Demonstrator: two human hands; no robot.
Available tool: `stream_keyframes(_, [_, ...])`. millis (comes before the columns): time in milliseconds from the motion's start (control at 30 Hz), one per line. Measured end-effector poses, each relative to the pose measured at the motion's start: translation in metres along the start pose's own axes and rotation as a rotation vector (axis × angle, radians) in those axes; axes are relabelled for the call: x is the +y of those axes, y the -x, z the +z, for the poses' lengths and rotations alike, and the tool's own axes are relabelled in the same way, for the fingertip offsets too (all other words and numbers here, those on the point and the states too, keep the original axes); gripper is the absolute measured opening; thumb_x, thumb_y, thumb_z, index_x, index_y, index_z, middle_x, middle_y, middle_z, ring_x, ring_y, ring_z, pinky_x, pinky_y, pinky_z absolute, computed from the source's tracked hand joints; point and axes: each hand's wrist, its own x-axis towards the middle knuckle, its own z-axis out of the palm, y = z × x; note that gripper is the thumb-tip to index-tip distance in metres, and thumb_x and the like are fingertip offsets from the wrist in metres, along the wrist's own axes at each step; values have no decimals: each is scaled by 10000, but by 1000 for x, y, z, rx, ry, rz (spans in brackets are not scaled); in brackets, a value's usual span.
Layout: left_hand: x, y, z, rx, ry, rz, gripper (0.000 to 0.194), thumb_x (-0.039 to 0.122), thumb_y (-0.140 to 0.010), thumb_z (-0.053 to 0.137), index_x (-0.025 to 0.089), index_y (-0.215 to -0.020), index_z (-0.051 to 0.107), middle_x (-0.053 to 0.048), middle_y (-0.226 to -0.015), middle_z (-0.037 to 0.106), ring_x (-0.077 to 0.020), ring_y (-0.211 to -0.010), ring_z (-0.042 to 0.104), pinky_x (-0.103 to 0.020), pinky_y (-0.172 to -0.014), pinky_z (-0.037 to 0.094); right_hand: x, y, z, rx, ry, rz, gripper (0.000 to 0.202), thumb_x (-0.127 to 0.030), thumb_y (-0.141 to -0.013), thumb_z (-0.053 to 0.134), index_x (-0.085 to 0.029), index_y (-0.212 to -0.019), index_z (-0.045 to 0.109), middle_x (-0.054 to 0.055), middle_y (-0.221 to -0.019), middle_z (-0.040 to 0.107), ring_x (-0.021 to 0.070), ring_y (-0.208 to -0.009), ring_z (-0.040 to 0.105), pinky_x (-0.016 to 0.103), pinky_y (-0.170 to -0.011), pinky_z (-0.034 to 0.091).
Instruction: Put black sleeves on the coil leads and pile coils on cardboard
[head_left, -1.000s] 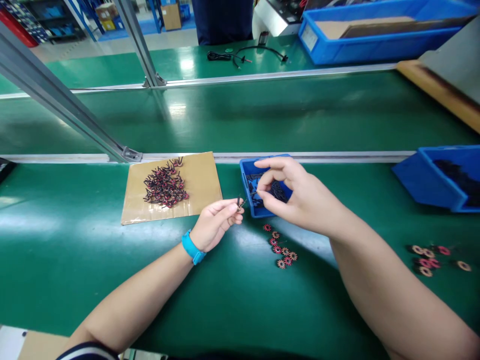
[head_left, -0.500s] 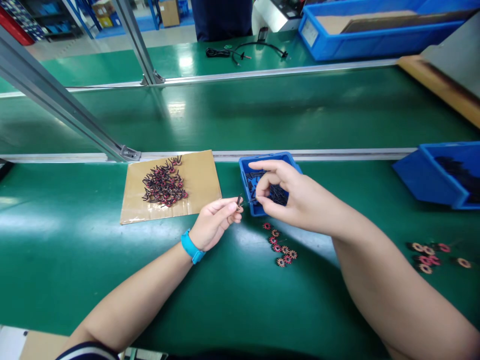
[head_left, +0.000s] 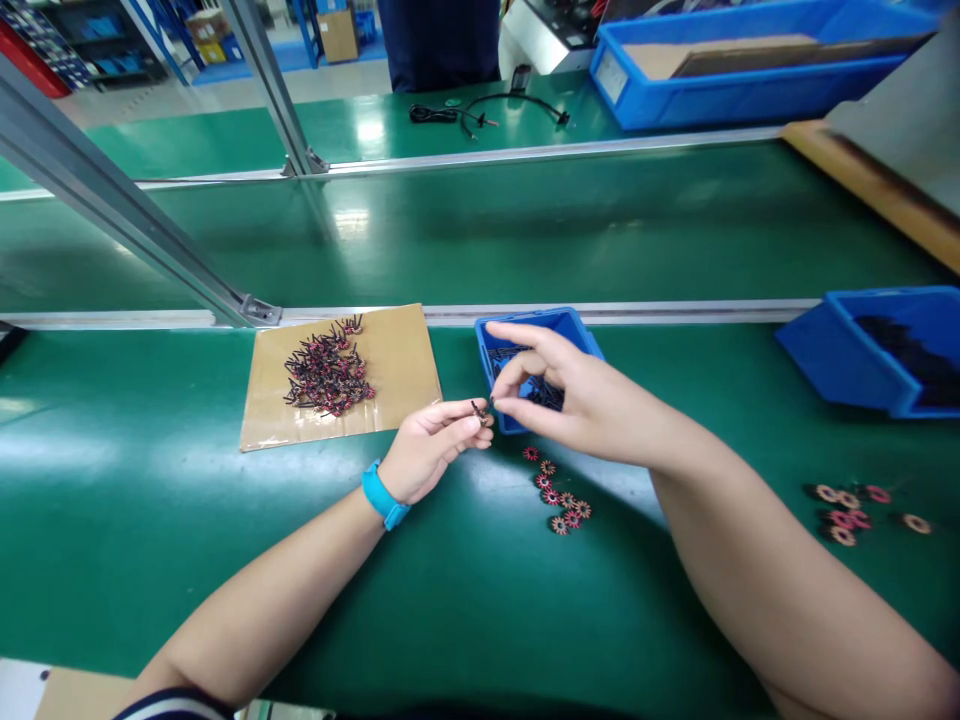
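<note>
Between thumb and fingers my left hand point(head_left: 442, 440) pinches a small wound ring coil point(head_left: 482, 415) with a short black sleeve sticking up from it. My right hand point(head_left: 555, 385) is closed in a pinch right beside the coil, thumb and index tips together; the tiny dark piece at its tips is mostly hidden. Under my right hand stands a blue bin point(head_left: 487, 350) holding many short black sleeves point(head_left: 546, 392). Several loose red and copper ring coils point(head_left: 551, 497) lie on the green table just in front of the bin.
A brown cardboard sheet point(head_left: 405, 350) at left carries a heap of sleeved coils point(head_left: 328, 370). More ring coils point(head_left: 844, 520) and a blue bin of dark parts point(head_left: 847, 350) are at right. A metal post point(head_left: 142, 190) rises at left. Across the table stands a person point(head_left: 441, 45).
My right hand has moved left, bringing its fingertips up to the coil in my left hand. The left hand has barely moved. The view has shifted slightly.
</note>
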Motion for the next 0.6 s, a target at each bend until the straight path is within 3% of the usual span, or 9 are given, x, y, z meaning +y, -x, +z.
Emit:
stream_keyframes(133, [3, 1, 0, 41, -74, 10, 267, 212, -528, 828, 145, -761, 716, -35, -736, 722, -123, -635, 661, -267, -664, 529, 18, -5, -7, 147, 270, 91, 499, -249, -871, 480, -150, -1345, 359, 80, -932, 679, 200, -863, 638, 355, -791, 513])
stream_keyframes(267, [6, 5, 0, 47, -71, 6, 266, 213, -554, 818, 136, -784, 707, -51, -783, 727, -169, -745, 683, -333, -752, 542, 37, -10, -3, 40, 619, 81, 331, -196, -812, 558, -109, -1129, 601, 140, -1037, 676, 276, -985, 613, 423, -879, 482])
stream_keyframes(433, [8, 9, 0, 23, -20, 26, 239, 215, -611, 792, 145, -821, 702, -54, -865, 726, -178, -822, 683, -350, -821, 528, 34, -9, -2, 54, 577, -16, 259, -230, -847, 525, -123, -1045, 654, 124, -1030, 685, 260, -984, 612, 427, -882, 484])
stream_keyframes(600, [6, 8, 0, 5, -28, 36, 233, 215, -619, 787, 147, -828, 707, -56, -873, 719, -165, -809, 672, -333, -808, 516, 27, -9, -2, 1, 645, 52, 204, -170, -818, 556, -79, -956, 675, 178, -989, 681, 307, -968, 605, 465, -839, 483])
